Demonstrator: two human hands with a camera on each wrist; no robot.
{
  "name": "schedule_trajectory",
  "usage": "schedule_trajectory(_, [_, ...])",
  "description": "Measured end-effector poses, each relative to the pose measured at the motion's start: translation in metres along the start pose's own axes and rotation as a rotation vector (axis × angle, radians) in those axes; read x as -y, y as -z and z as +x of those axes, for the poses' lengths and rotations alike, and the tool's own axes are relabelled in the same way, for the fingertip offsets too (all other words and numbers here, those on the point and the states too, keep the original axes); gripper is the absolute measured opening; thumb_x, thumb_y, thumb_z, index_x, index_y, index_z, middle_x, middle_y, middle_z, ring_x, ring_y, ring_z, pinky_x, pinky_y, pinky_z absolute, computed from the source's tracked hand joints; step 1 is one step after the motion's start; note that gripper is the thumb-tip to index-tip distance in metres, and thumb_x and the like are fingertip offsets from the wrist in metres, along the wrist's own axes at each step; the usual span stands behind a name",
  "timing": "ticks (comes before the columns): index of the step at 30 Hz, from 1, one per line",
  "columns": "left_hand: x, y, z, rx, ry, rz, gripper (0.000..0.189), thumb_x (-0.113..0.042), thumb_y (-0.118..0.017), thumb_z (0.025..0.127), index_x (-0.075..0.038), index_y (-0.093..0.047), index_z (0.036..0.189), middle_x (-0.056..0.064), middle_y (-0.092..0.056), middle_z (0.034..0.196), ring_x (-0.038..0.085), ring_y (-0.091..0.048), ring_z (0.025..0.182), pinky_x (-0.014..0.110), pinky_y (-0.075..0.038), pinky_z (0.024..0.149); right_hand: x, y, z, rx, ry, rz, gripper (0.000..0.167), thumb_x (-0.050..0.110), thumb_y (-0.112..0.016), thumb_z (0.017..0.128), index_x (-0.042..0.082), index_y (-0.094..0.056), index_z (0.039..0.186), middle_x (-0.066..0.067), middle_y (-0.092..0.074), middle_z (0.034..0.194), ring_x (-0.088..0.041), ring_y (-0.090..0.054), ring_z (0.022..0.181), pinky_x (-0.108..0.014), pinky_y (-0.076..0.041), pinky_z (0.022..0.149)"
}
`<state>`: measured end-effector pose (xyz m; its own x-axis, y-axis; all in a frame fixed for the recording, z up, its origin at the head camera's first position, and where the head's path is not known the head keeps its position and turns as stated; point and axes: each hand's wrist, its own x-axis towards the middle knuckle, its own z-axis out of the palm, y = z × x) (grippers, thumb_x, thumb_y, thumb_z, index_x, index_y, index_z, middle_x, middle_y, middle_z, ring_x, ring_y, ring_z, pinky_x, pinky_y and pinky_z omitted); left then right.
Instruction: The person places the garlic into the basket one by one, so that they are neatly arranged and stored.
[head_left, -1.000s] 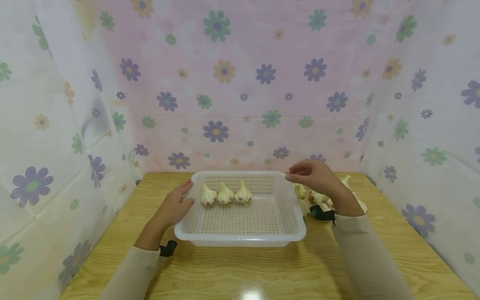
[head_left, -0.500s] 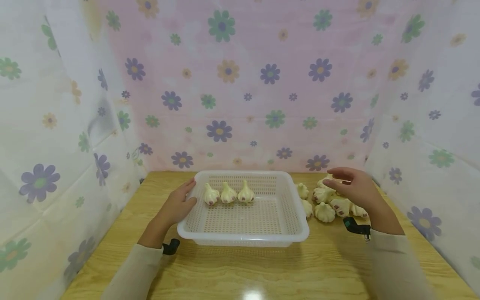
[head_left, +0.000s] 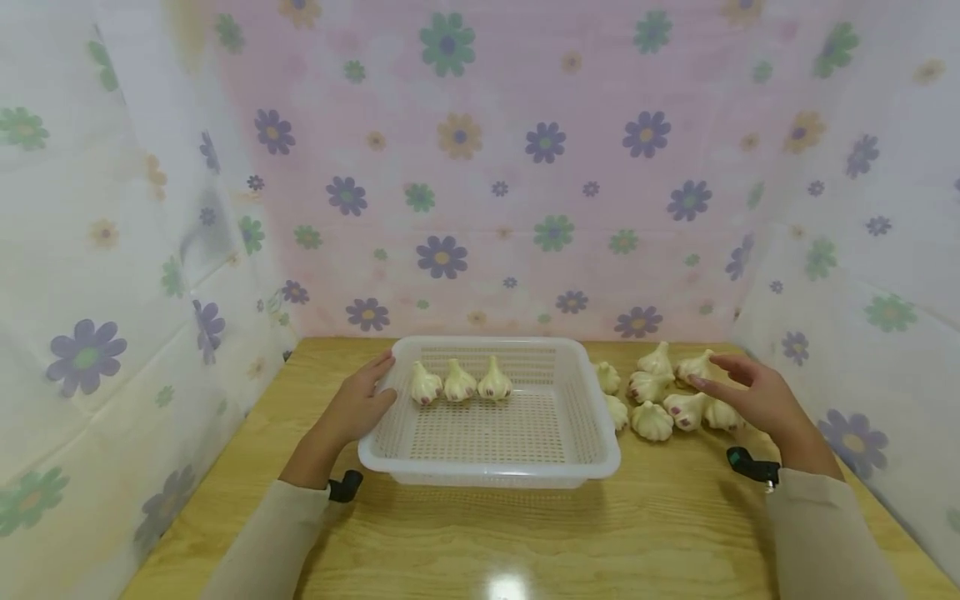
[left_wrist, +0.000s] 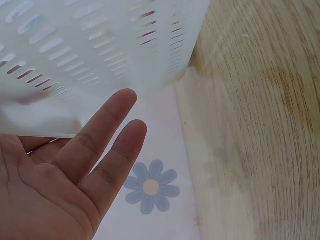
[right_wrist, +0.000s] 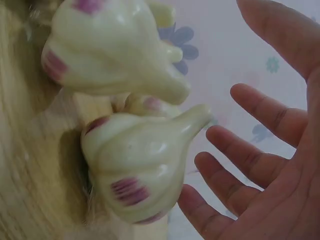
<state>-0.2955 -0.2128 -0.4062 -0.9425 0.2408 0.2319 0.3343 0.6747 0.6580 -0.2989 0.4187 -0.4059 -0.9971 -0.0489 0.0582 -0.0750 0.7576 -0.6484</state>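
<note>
My left hand (head_left: 358,410) holds the left rim of a white plastic basket (head_left: 495,471), thumb over the rim and the other fingers along the outside. In the left wrist view two fingers (left_wrist: 112,112) stretch out below the slotted wall. Three garlic bulbs (head_left: 460,384) stand in a row inside the basket, toward its back left. My right hand (head_left: 761,404) hovers at the right of a group of loose garlic bulbs, its fingers spread and nothing in them. Its fingertips come close to the stem of one bulb (right_wrist: 137,165) in the right wrist view.
Several more garlic bulbs (head_left: 651,421) lie on the wooden table (head_left: 450,542) right of the basket, two of them close against its side. Flower-printed cloth (head_left: 495,167) walls off the table at the back and on both sides.
My right hand has moved right, from above the basket's back right corner to the far side of the loose bulbs, uncovering them. The left hand stays on the basket; the bulbs inside keep their places.
</note>
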Motion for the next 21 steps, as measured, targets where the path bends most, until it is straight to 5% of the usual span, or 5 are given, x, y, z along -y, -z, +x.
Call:
schedule_trajectory(7, [0.001, 0.001, 0.001, 0.001, 0.006, 0.003, 0.066, -0.016, -0.052, 0.097, 0.004, -0.034, 0.159, 0.013, -0.026, 0.171, 0.040, -0.025, 0.157, 0.057, -0.025, 0.124, -0.021, -0.003, 0.000, 0.041, 0.009, 0.004, 0.088, 0.052, -0.062, 0.100, 0.002, -0.026, 0.163, -0.036, -0.024, 0.163, -0.064, -0.032, 0.140, -0.076, -0.040, 0.101])
schedule_trajectory(21, [0.001, 0.000, 0.000, 0.004, 0.007, -0.026, 0.068, -0.016, -0.051, 0.096, 0.004, -0.033, 0.159, 0.012, -0.025, 0.171, 0.042, -0.026, 0.155, 0.058, -0.034, 0.120, -0.043, -0.008, -0.003, 0.114, 0.000, 0.080, 0.094, 0.047, -0.070, 0.096, 0.002, -0.024, 0.164, -0.038, -0.026, 0.162, -0.064, -0.035, 0.138, -0.069, -0.049, 0.099])
